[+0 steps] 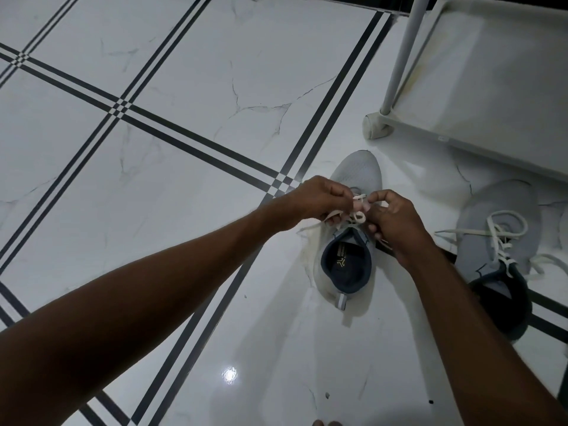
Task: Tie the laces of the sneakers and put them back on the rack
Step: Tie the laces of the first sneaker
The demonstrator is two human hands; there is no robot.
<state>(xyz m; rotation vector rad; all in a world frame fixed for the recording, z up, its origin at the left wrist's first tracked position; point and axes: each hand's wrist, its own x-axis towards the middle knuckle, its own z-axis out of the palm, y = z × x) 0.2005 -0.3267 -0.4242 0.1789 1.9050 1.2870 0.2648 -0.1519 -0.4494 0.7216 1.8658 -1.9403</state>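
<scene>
The left hand (316, 199) and the right hand (392, 221) meet above the middle of one grey sneaker (353, 241), almost touching each other. Each hand is closed on a part of the white lace (358, 215): the left hand pinches one strand between thumb and fingers, and a loose end hangs down from under it toward the floor; the right hand pinches a small loop just beside it. Between the two hands the lace makes a small knot or loop, but I cannot tell exactly how it is crossed. Both forearms are bare and come in from the bottom edge of the view.

This sneaker stands upright on the floor (184, 149), which is white marble-like tile with dark triple lines. The toe points away from the person, the dark opening and the heel tab are on the near side.

To the right of this sneaker, a little apart from it, the second sneaker (499, 229) lies on the same floor. It has the same grey colour, and its white laces (504, 238) are loose, with ends spread on both sides.

Beyond the first sneaker, up and to the right, stands the white rack (479, 96). Its lowest shelf and one upright pole with a round foot are visible. Neither sneaker is on the rack.
</scene>
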